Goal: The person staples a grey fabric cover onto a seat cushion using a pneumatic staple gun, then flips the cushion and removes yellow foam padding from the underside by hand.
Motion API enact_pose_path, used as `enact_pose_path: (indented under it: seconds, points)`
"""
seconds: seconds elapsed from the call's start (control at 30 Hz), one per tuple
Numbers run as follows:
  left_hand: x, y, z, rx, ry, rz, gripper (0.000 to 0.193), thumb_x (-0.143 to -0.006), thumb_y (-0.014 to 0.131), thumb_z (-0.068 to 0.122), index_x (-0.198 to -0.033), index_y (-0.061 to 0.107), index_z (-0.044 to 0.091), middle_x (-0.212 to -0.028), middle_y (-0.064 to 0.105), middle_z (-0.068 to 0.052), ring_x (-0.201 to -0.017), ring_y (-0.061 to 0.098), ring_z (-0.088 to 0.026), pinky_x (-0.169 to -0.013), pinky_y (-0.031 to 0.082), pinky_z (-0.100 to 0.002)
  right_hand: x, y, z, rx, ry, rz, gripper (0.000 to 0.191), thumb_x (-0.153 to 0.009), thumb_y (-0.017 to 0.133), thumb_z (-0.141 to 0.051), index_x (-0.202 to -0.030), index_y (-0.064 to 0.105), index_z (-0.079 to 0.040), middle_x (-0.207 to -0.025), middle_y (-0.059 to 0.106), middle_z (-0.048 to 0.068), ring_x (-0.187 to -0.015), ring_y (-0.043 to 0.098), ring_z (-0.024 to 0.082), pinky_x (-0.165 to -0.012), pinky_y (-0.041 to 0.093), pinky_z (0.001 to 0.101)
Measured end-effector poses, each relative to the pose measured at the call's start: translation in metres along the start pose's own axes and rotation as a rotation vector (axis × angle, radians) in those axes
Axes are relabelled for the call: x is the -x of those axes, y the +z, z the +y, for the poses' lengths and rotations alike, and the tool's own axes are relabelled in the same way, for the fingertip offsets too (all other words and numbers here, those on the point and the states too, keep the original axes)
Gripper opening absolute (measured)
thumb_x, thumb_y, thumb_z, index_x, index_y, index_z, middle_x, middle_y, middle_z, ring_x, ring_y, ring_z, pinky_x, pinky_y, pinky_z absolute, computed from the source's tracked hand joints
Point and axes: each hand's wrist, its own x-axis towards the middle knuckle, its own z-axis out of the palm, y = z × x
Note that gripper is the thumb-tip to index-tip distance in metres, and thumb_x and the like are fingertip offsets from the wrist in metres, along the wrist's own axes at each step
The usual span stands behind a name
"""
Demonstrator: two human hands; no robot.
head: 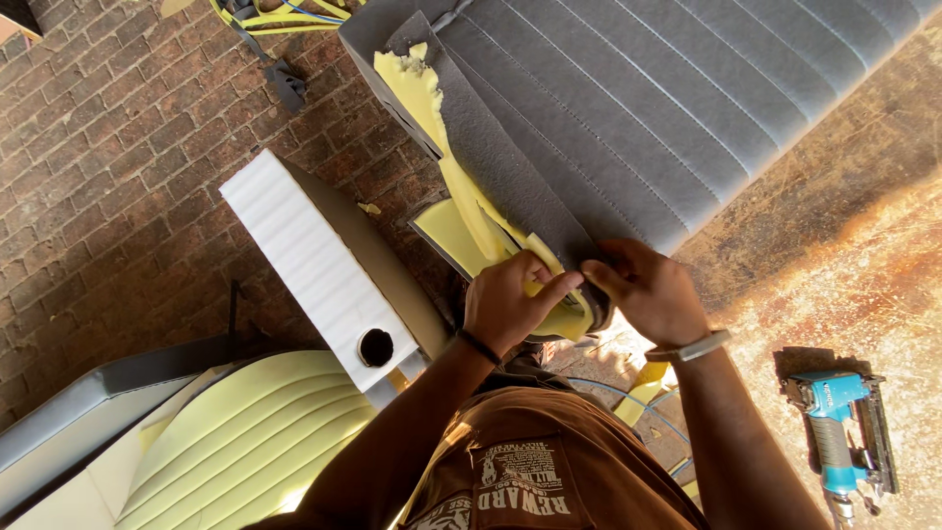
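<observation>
From my head camera: my left hand pinches the yellow foam edge, and my right hand clamps the grey fabric flap just beside it, at the seat cushion corner. If my pinch slackens, I reckon the fabric springs back and wrinkles. The blue staple gun lies well right of my grip.

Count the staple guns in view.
1: a blue pneumatic staple gun lies on the worn board to the right of the right hand. Others may be hidden.
</observation>
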Motion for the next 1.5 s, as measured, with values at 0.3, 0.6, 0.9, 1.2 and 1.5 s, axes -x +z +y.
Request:
enact_pose_path:
  seconds: [0.3,0.6,0.9,1.2,1.5]
  points:
    - [-0.01,0.027,-0.024,0.554,-0.077,0.008,0.03,-0.101,0.061,0.033,-0.101,0.075,0.006,-0.082,0.077,-0.006,-0.069,0.073,-0.014,-0.063,0.057,-0.027,-0.045,0.018,-0.014,0.029,-0.3,-0.114,0.031,-0.086,0.076,-0.03,-0.085,0.066,-0.001,-0.066,0.067,0.01,-0.056,0.063,0.021,-0.053,0.052,0.0384]
    - [0.011,0.057,-0.06,0.423,-0.205,0.068,0.038,-0.101,0.064,0.031,-0.075,0.064,0.003,-0.072,0.073,-0.004,-0.064,0.072,-0.013,-0.051,0.049,-0.029,-0.054,0.035,0.003,-0.359,-0.048,0.039,0.021,-0.092,0.073,-0.023,-0.094,0.078,-0.002,-0.071,0.071,0.004,-0.06,0.063,0.014,-0.059,0.052,0.0322]
    - [0.066,0.034,-0.117,0.213,-0.198,0.132,0.03,-0.083,0.066,0.004,-0.113,0.064,0.004,-0.099,0.072,-0.008,-0.073,0.072,-0.019,-0.068,0.057,-0.035,-0.063,0.025,0.01,-0.548,0.074,-0.129,0.018,-0.1,0.067,-0.017,-0.1,0.076,-0.002,-0.076,0.07,0.003,-0.063,0.058,0.012,-0.057,0.048,0.0327]
    - [-0.015,0.021,-0.024,0.033,0.36,0.359,0.034,-0.093,0.072,0.021,-0.117,0.065,-0.001,-0.11,0.069,-0.018,-0.102,0.064,-0.025,-0.088,0.056,-0.042,-0.058,0.029,-0.002,-0.198,-0.012,-0.056,0.024,-0.101,0.062,-0.026,-0.093,0.065,-0.004,-0.072,0.069,0.008,-0.061,0.064,0.018,-0.059,0.052,0.0359]
    - [-0.02,0.033,-0.022,0.15,0.37,0.255,0.019,-0.088,0.083,0.022,-0.088,0.07,0.009,-0.083,0.071,-0.002,-0.075,0.067,-0.018,-0.07,0.056,-0.033,-0.061,0.039,-0.003,-0.214,0.022,0.14,0.024,-0.098,0.066,-0.025,-0.091,0.067,-0.002,-0.071,0.067,0.012,-0.065,0.063,0.019,-0.063,0.05,0.0392]
